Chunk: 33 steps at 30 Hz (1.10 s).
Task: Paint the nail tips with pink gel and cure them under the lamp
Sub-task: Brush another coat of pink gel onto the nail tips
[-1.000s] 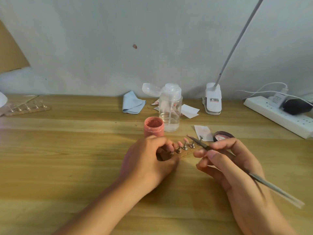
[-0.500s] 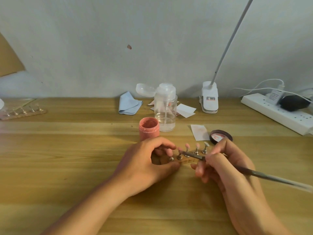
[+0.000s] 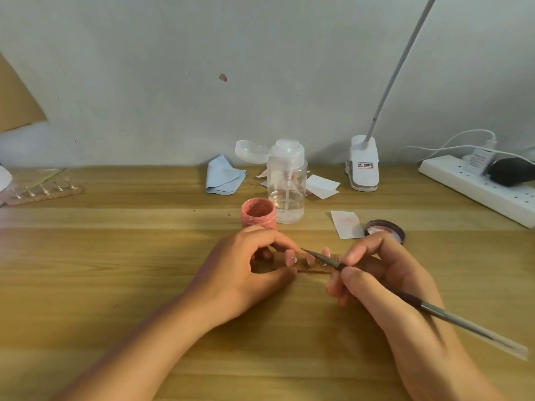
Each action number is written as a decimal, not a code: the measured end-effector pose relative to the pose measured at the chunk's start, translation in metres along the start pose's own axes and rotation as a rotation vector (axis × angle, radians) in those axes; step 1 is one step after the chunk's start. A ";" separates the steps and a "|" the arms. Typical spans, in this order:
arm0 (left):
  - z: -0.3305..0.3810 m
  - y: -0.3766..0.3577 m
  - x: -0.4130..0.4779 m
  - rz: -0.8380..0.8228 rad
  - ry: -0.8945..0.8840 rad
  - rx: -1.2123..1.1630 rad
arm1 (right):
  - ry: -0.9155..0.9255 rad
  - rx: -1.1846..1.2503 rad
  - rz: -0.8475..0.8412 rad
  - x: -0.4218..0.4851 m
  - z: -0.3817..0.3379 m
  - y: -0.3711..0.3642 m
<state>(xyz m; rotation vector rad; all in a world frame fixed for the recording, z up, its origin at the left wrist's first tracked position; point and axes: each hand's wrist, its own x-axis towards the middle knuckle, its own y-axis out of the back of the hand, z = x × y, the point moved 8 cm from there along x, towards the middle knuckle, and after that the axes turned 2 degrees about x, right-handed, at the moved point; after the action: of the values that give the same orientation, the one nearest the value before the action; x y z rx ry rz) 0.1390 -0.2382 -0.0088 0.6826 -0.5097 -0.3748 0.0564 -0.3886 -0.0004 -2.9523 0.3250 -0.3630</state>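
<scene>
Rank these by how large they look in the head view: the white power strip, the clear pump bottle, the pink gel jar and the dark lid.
1. white power strip, though the frame edge cuts it
2. clear pump bottle
3. pink gel jar and dark lid: alike in size, so unranked

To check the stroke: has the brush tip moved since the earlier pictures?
Yes: against the pink jar, the brush tip moved left and nearer the camera.

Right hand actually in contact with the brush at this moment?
Touching. The head view shows the right hand pinching the brush between thumb and fingertips, just behind its dark ferrule.
</scene>
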 end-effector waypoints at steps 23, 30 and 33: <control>0.004 -0.003 -0.004 -0.021 -0.003 0.013 | -0.024 -0.055 0.045 -0.004 0.002 0.003; 0.003 -0.005 -0.003 -0.026 -0.015 -0.004 | -0.012 -0.061 0.038 -0.005 0.000 0.002; 0.004 -0.004 -0.003 -0.014 -0.031 0.027 | 0.043 -0.063 0.106 -0.005 -0.004 0.009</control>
<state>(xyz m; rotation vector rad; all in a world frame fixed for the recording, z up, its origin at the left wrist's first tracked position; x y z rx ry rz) 0.1333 -0.2416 -0.0099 0.7077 -0.5407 -0.3928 0.0487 -0.3962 0.0011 -2.9761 0.5052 -0.4099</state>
